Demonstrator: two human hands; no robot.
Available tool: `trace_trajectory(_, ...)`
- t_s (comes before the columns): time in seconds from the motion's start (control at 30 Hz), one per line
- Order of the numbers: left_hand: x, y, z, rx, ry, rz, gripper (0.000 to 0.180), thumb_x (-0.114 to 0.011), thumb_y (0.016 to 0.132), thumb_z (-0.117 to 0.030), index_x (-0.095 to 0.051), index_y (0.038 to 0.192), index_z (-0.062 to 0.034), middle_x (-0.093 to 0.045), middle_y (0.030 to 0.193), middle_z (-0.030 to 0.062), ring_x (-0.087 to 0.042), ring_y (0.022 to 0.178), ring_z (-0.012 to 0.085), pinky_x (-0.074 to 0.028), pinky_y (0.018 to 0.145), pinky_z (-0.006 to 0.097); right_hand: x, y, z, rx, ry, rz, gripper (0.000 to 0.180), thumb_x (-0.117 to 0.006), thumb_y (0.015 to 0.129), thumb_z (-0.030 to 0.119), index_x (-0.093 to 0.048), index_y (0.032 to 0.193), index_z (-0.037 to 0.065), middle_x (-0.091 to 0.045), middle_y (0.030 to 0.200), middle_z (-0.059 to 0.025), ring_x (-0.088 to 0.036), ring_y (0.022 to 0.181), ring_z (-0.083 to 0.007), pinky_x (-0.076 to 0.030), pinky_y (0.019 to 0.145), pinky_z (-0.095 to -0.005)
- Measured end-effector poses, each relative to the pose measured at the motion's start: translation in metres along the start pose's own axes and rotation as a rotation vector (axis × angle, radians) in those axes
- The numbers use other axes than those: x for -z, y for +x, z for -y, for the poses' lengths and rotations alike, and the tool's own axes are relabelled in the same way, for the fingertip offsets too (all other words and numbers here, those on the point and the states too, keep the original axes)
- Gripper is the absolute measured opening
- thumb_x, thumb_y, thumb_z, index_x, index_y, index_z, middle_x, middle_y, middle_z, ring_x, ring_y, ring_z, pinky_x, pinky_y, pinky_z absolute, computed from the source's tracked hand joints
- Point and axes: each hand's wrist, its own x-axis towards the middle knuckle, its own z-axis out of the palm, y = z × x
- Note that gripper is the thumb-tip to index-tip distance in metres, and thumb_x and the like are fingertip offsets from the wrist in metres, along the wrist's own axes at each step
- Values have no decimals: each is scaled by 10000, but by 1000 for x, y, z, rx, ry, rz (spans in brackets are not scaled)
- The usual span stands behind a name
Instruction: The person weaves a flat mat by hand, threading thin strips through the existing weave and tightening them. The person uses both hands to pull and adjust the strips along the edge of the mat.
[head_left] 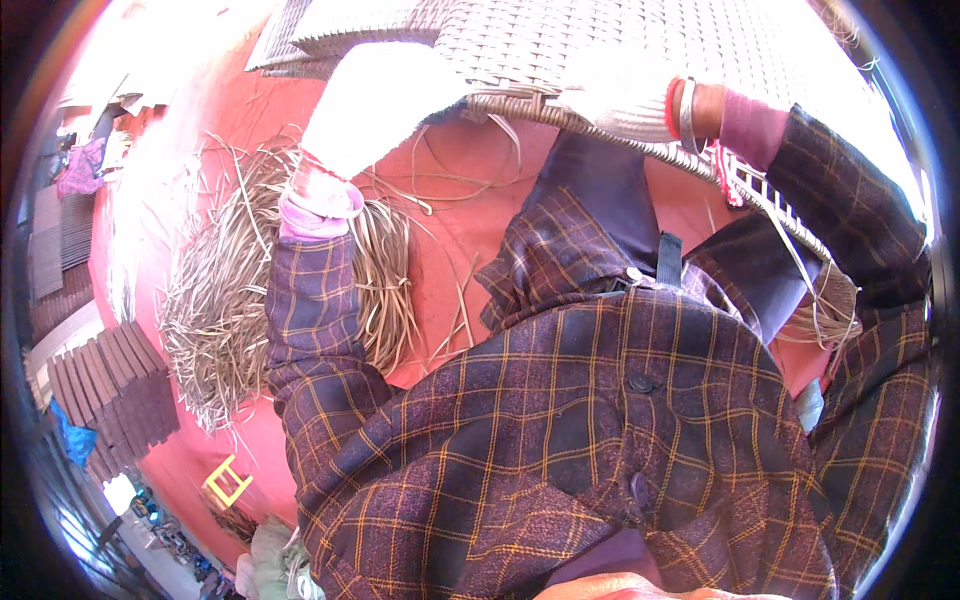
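Observation:
A grey-brown woven wicker panel [540, 45] with a bound rim fills the top, above my lap. My left hand [385, 105], in a white knit glove, is at the panel's left end; glare washes out its fingers, and whatever it may hold is hidden. Farther right, my right hand [630, 105], also white-gloved, lies over the panel's near rim and grips it, its fingertips lost in the brightness. Loose flat strands [470, 180] trail on the red floor covering below. A lighter open lattice [775, 200] runs along the panel's right-hand edge.
A big bundle of tan weaving strands [225, 300] lies left of my left forearm. Beyond it are a stack of brown slatted pieces [115, 395], a small yellow frame [228, 482] and a blue scrap [73, 437]. Another woven piece [360, 22] lies at the top left.

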Motion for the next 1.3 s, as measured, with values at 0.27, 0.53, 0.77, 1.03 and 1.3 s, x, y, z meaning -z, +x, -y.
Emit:
trace_trajectory(0.27, -11, 8, 1, -65, 83, 74, 349, -662, 881, -125, -737, 1218, -174, -737, 1164, 48, -685, 1096, 265, -526, 977, 403, -25, 1, -8, 94, 93, -291, 335, -539, 986, 295, -736, 1065, 36, -720, 977, -214, -671, 904, -408, -523, 834, -508)
trace_trajectory(0.53, -11, 13, 7, -65, 12, 100, 247, -654, 915, -167, -775, 1129, -142, -760, 1086, 59, -714, 992, 258, -558, 888, 383, -31, 7, -4, -82, 241, -206, 297, -572, 987, 286, -731, 1079, 52, -715, 956, -225, -681, 906, -410, -526, 832, -510)
trace_trajectory(0.77, -9, 20, 5, -16, -70, 193, 267, -655, 922, -162, -770, 1162, -142, -758, 1093, 78, -718, 989, 247, -560, 881, 374, -42, 7, -1, 145, -39, -435, 282, -566, 954, 230, -764, 1016, 39, -736, 919, -194, -698, 805, -357, -547, 750, -475)
trace_trajectory(1.03, -7, 30, -3, -64, 98, 185, 286, -656, 925, -168, -765, 1189, -157, -755, 1150, 48, -697, 1075, 240, -536, 959, 381, -22, 17, 9, -79, -41, -27, 335, -534, 1011, 290, -724, 1155, 56, -709, 1140, -206, -660, 1046, -388, -508, 933, -484)
trace_trajectory(1.3, -9, 24, 6, -112, 63, 110, 251, -664, 912, -166, -782, 1131, -139, -770, 1072, 60, -723, 977, 258, -575, 875, 381, -46, 13, -7, -21, 72, -300, 377, -499, 1034, 322, -715, 1227, 80, -710, 1195, -188, -654, 1092, -394, -499, 974, -492)
